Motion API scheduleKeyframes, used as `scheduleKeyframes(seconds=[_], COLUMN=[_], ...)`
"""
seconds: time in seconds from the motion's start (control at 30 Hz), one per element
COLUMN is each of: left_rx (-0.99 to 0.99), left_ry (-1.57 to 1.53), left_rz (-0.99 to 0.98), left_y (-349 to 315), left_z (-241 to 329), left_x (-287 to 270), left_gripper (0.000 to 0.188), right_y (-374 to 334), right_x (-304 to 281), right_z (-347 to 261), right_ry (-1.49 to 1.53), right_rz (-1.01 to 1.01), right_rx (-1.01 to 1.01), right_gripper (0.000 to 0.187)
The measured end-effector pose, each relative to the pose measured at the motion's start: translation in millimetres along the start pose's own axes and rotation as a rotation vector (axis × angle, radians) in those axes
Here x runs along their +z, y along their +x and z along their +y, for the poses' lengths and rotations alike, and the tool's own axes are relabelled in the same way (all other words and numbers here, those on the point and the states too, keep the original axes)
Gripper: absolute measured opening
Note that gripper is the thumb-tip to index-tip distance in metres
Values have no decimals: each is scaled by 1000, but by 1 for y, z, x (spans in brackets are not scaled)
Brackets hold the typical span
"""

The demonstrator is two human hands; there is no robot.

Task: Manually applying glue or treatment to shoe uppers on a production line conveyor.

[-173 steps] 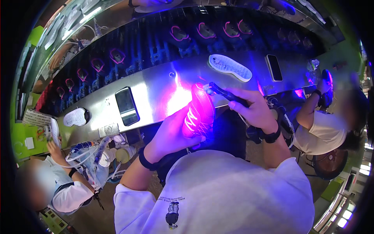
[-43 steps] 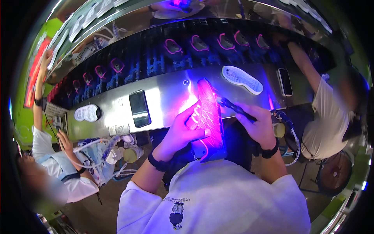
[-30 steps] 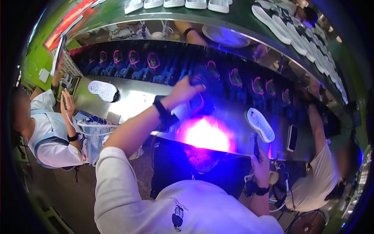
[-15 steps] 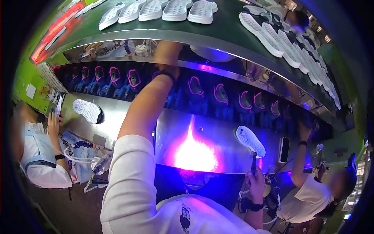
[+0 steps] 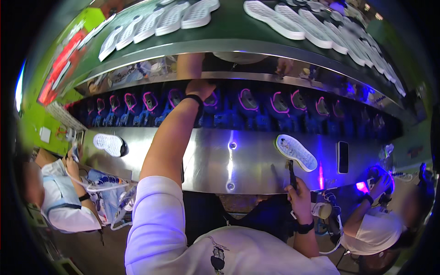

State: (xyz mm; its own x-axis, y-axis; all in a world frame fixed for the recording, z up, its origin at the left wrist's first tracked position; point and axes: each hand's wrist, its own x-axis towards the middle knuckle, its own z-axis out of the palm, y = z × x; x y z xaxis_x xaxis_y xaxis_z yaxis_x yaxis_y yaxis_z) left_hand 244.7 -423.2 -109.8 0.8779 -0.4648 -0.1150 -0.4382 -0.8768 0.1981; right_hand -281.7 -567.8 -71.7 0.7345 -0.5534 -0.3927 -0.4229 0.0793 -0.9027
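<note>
Taking the clock from the middle of your view, your right hand is gripping a black tool by its handle at 4 o'clock. The tool's head is pointing away from you, just beside the near edge of a white sole at 3 o'clock; whether they are touching, I cannot tell. This sole is lying on the metal bench, and farther toward 3 o'clock a dark phone is lying near it. At 9 o'clock another sole is lying on the bench. Farther away, your left hand is showing at 11 o'clock, close to a dark shoe with pink collar edge; if it is grasping the shoe or is released, I cannot tell. This shoe is standing in a row of similar shoes. Beyond, at 12 o'clock, a green shelf is carrying more soles.
</note>
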Motion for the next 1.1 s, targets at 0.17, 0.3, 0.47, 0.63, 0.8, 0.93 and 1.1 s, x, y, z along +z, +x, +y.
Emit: scheduleKeyframes(seconds=[0.17, 0.3, 0.47, 0.63, 0.8, 0.93, 1.1], left_rx=[56, 191, 132, 315, 889, 1269, 1249], left_ry=[207, 34, 28, 2, 416, 490, 108], left_rz=[107, 45, -112, -365, -163, 134, 105], left_y=[41, 24, 7, -92, -264, -349, -349], left_z=[3, 133, 142, 136, 128, 136, 118], left_x=[47, 43, 53, 0, 2, 25, 2], left_gripper=[52, 52, 53, 71, 87, 59, 50], right_y=[-7, -14, -23, -26, -21, -33, -52], right_x=[-21, -37, -43, -52, -48, -43, -44], right_z=[0, 2, 17, 26, 26, -8, -32], right_ry=[63, 90, 165, 69, 59, 35, 70], right_rz=[70, 154, 201, 201, 89, 124, 14], right_rx=[29, -7, -68, -36, -53, -253, -293], right_gripper=[37, 38, 39, 40, 41, 43, 44])
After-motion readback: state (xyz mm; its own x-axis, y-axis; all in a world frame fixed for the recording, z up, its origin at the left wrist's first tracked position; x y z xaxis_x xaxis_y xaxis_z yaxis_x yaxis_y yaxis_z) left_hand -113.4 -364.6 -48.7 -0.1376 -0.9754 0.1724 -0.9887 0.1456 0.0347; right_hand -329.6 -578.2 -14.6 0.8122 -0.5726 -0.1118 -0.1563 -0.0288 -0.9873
